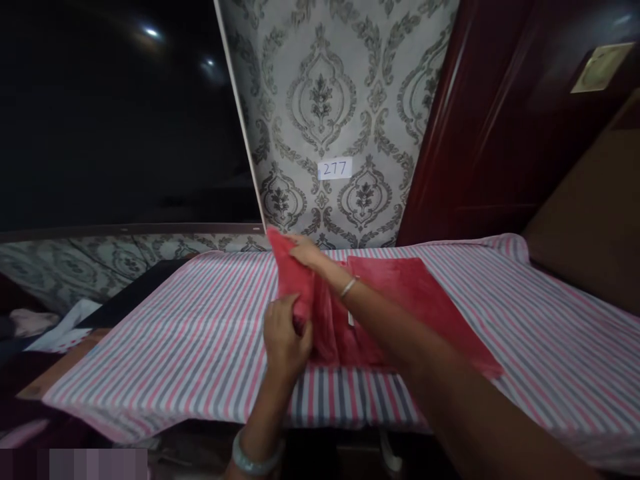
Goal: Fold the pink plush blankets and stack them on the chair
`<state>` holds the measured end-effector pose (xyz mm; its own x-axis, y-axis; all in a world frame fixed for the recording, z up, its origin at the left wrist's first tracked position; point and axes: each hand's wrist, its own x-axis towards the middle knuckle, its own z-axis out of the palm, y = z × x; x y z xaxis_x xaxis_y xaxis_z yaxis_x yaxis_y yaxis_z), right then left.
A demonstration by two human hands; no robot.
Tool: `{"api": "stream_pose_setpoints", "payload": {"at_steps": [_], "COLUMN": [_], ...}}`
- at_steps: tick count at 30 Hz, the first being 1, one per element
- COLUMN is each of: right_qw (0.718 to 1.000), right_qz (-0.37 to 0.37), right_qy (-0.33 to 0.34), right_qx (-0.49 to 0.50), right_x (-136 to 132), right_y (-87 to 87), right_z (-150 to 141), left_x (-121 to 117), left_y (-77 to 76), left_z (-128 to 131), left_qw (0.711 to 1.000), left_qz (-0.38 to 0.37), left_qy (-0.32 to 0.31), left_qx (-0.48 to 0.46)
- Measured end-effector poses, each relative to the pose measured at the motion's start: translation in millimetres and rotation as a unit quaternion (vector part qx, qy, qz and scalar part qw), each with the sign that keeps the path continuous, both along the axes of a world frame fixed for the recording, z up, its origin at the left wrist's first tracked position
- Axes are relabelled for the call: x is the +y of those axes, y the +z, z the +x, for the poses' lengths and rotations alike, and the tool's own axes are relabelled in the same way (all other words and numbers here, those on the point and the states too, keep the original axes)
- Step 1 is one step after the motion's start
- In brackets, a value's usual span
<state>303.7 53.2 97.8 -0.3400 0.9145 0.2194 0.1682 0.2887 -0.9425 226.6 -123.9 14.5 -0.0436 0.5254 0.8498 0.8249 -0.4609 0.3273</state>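
A red plush cloth lies on the striped cover, its left part lifted and folded up. My left hand grips the near end of the raised edge, fingers curled round the fabric. Farther back, my right hand is closed on the far corner of the same edge, with that arm crossing over the cloth. A small white tag shows near the middle of the cloth, partly behind my right forearm. The cloth's right part stays flat on the table.
A striped sheet covers the table. Behind stand a large dark screen and a patterned wall with a paper label. A cardboard box is at right. Papers lie at far left.
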Motion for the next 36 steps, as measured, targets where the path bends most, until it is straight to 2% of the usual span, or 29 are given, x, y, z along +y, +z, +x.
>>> {"api": "stream_pose_setpoints", "payload": {"at_steps": [3, 5, 7, 9, 11, 13, 14, 17, 20, 22, 23, 25, 27, 29, 32, 34, 36], "right_qw": [0.997, 0.986, 0.97, 0.958, 0.953, 0.949, 0.95, 0.952, 0.943, 0.951, 0.956, 0.961, 0.956, 0.942, 0.913, 0.909, 0.91], "right_qz": [0.016, 0.029, 0.03, -0.013, -0.105, -0.177, -0.191, -0.169, -0.16, -0.134, -0.109, -0.062, -0.047, -0.085, -0.163, -0.176, -0.174], "right_qy": [-0.06, -0.133, -0.214, -0.268, -0.259, -0.222, -0.207, -0.219, -0.259, -0.241, -0.226, -0.213, -0.233, -0.286, -0.352, -0.356, -0.349], "right_qx": [0.036, 0.097, 0.113, 0.096, 0.117, 0.136, 0.137, 0.133, 0.136, 0.142, 0.15, 0.166, 0.171, 0.156, 0.126, 0.128, 0.138], "right_x": [-9, -19, -32, -48, -64, -76, -79, -78, -65, -54, -49, -41, -37, -39, -49, -58, -68], "right_y": [3.0, -12.1, -39.6, -73.6, -106.3, -130.4, -137.8, -140.2, -117.7, -95.1, -84.0, -67.3, -63.9, -75.1, -104.5, -119.1, -125.0], "right_z": [104, 180, 249, 300, 331, 344, 346, 344, 340, 337, 337, 338, 341, 345, 351, 355, 359], "left_x": [-7, -8, -2, 12, 28, 42, 47, 50, 44, 40, 38, 36, 34, 32, 31, 30, 30], "left_y": [16.2, 18.0, 10.5, -5.1, -24.9, -43.7, -51.5, -64.9, -64.2, -58.3, -54.5, -47.0, -41.0, -37.2, -34.3, -33.0, -31.8], "left_z": [47, 73, 92, 104, 108, 107, 104, 94, 88, 88, 89, 93, 96, 98, 100, 101, 102], "left_qw": [0.992, 0.979, 0.967, 0.962, 0.957, 0.947, 0.941, 0.905, 0.816, 0.765, 0.752, 0.744, 0.741, 0.736, 0.724, 0.712, 0.698], "left_qz": [0.037, 0.022, -0.02, -0.083, -0.159, -0.224, -0.247, -0.311, -0.407, -0.453, -0.464, -0.471, -0.473, -0.474, -0.48, -0.489, -0.502], "left_qy": [-0.117, -0.205, -0.253, -0.248, -0.218, -0.185, -0.17, -0.163, -0.196, -0.197, -0.193, -0.189, -0.189, -0.183, -0.176, -0.173, -0.173], "left_qx": [0.013, 0.0, -0.032, -0.074, -0.11, -0.139, -0.156, -0.24, -0.359, -0.413, -0.426, -0.434, -0.437, -0.447, -0.463, -0.472, -0.481]}}
